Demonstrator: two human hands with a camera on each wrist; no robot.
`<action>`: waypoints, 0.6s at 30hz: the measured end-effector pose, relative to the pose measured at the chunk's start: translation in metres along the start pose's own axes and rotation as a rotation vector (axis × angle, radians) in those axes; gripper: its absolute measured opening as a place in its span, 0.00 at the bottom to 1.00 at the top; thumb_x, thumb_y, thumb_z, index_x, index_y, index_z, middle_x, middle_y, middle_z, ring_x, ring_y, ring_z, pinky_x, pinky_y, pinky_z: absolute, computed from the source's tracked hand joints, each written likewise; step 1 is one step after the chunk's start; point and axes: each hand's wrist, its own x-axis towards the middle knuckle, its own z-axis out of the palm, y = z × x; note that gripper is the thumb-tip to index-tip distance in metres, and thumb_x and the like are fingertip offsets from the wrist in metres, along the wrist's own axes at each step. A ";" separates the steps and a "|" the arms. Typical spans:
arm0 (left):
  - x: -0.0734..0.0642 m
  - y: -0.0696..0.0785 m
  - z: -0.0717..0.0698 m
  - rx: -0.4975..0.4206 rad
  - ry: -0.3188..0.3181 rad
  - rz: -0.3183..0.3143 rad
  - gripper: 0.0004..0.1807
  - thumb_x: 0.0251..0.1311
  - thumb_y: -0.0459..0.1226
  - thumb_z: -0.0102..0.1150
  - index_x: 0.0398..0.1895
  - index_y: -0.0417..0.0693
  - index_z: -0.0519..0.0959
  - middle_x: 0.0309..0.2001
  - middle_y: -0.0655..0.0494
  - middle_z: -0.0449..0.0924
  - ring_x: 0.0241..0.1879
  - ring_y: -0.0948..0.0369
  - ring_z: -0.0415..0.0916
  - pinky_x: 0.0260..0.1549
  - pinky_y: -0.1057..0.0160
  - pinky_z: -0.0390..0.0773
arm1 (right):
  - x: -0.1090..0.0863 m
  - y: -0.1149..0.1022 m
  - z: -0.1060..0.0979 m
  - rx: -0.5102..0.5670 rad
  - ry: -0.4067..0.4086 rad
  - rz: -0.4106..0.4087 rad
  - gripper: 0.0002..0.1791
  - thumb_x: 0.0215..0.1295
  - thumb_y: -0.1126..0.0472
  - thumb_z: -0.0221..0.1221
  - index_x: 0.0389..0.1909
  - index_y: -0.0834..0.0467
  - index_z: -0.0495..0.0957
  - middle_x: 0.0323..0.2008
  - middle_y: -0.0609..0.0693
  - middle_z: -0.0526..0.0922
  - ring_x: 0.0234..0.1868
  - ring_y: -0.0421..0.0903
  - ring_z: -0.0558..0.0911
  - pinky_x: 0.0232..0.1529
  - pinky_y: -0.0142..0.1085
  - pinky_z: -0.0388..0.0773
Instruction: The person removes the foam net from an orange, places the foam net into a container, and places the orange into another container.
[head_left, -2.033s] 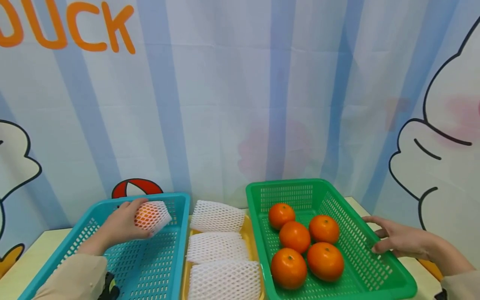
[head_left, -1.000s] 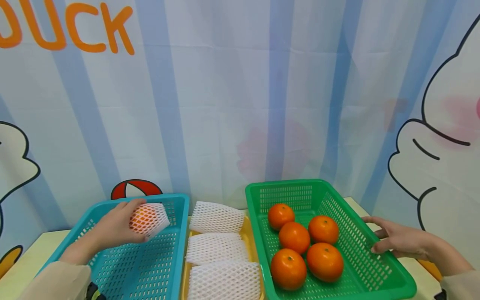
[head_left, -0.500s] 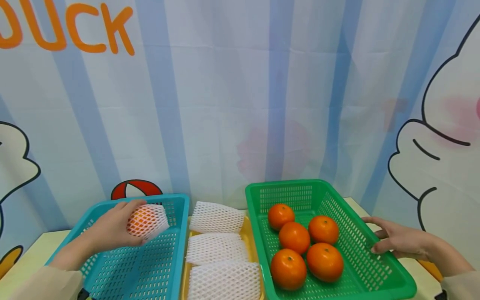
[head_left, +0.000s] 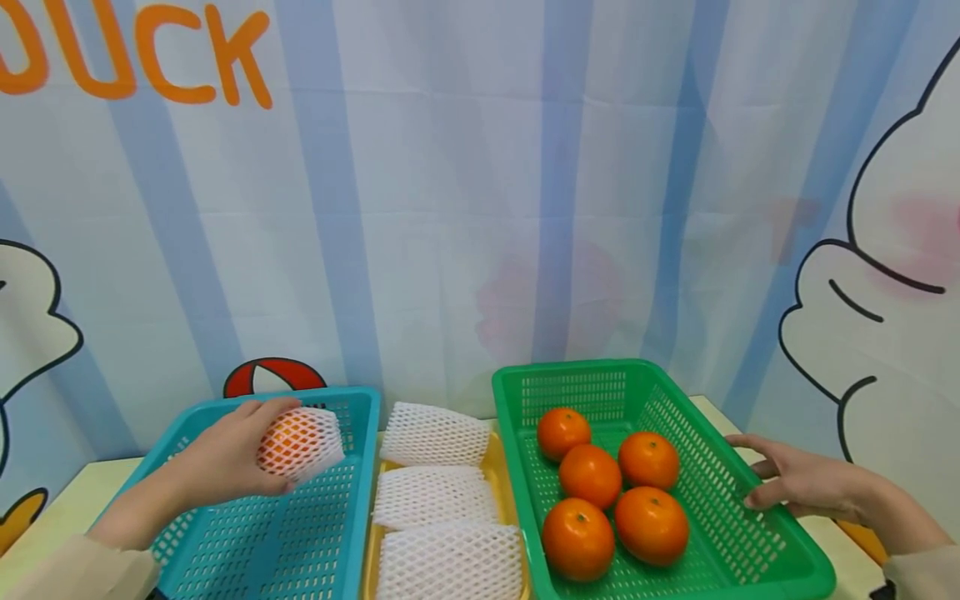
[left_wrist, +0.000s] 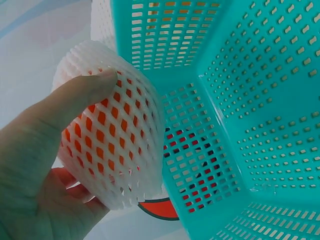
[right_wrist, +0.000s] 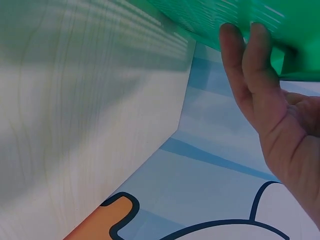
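In the head view my left hand (head_left: 225, 458) holds a foam-netted orange (head_left: 298, 443) over the blue basket (head_left: 367, 483). The left wrist view shows my thumb (left_wrist: 90, 90) across the white foam sleeve (left_wrist: 145, 165), with fingers curled behind. Orange skin shows through the mesh, and the sleeve's free end sticks out past the fruit. My right hand (head_left: 813, 479) grips the right rim of the green basket (head_left: 795, 542), thumb inside. In the right wrist view, its fingers (right_wrist: 260, 55) touch the outer wall. Several bare oranges (head_left: 590, 475) lie in the green basket.
Between the baskets, several flat white foam sleeves (head_left: 435, 496) lie in a yellow tray (head_left: 495, 454). The pale wooden table (head_left: 112, 471) shows at both sides. A striped, printed curtain (head_left: 442, 208) hangs close behind the baskets.
My left hand has shifted slightly down and left with the netted orange, its forearm swinging lower. It then drifted a little back right. My right hand stays on the green rim.
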 end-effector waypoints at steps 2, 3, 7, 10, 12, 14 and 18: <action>0.000 0.002 -0.001 0.001 0.000 0.003 0.47 0.35 0.45 0.75 0.61 0.45 0.62 0.46 0.44 0.70 0.39 0.53 0.69 0.26 0.59 0.71 | 0.000 0.000 0.000 0.000 -0.003 -0.004 0.49 0.64 0.70 0.50 0.65 0.70 0.18 0.51 0.60 0.73 0.46 0.59 0.79 0.45 0.51 0.75; 0.000 0.003 -0.001 -0.001 -0.001 0.006 0.47 0.35 0.45 0.75 0.61 0.45 0.62 0.47 0.44 0.70 0.39 0.53 0.69 0.26 0.59 0.71 | 0.000 0.000 0.000 -0.001 -0.005 -0.005 0.49 0.64 0.70 0.50 0.65 0.70 0.18 0.51 0.60 0.73 0.46 0.59 0.79 0.45 0.51 0.75; -0.001 0.006 -0.002 -0.007 -0.005 0.014 0.47 0.36 0.46 0.75 0.62 0.45 0.62 0.47 0.45 0.70 0.39 0.53 0.69 0.26 0.59 0.71 | -0.001 0.001 -0.001 -0.007 -0.006 -0.007 0.48 0.65 0.70 0.50 0.66 0.70 0.19 0.52 0.61 0.72 0.46 0.59 0.78 0.45 0.52 0.75; -0.001 0.009 -0.004 -0.012 -0.010 0.023 0.47 0.36 0.46 0.75 0.62 0.45 0.62 0.46 0.46 0.70 0.39 0.54 0.69 0.26 0.60 0.71 | -0.001 0.000 -0.001 -0.017 0.005 0.002 0.48 0.65 0.69 0.50 0.66 0.70 0.19 0.53 0.62 0.71 0.46 0.59 0.78 0.45 0.52 0.75; -0.001 0.011 -0.005 -0.015 -0.011 0.027 0.47 0.36 0.47 0.75 0.62 0.45 0.62 0.45 0.47 0.70 0.38 0.55 0.69 0.26 0.60 0.71 | -0.001 0.000 -0.001 -0.027 0.014 0.008 0.48 0.65 0.69 0.50 0.66 0.70 0.20 0.53 0.64 0.70 0.46 0.59 0.78 0.46 0.52 0.75; -0.001 0.013 -0.006 -0.018 -0.013 0.029 0.47 0.37 0.47 0.74 0.62 0.45 0.62 0.44 0.48 0.70 0.38 0.55 0.69 0.26 0.60 0.71 | -0.001 0.000 -0.001 -0.037 0.021 0.014 0.48 0.65 0.69 0.51 0.66 0.70 0.21 0.55 0.67 0.68 0.47 0.59 0.78 0.46 0.52 0.74; -0.001 0.016 -0.007 -0.019 -0.013 0.023 0.48 0.37 0.48 0.74 0.63 0.45 0.62 0.45 0.47 0.70 0.39 0.55 0.69 0.26 0.60 0.71 | -0.001 0.000 -0.002 -0.055 0.024 0.015 0.48 0.65 0.68 0.51 0.66 0.71 0.21 0.56 0.72 0.64 0.47 0.59 0.78 0.46 0.53 0.74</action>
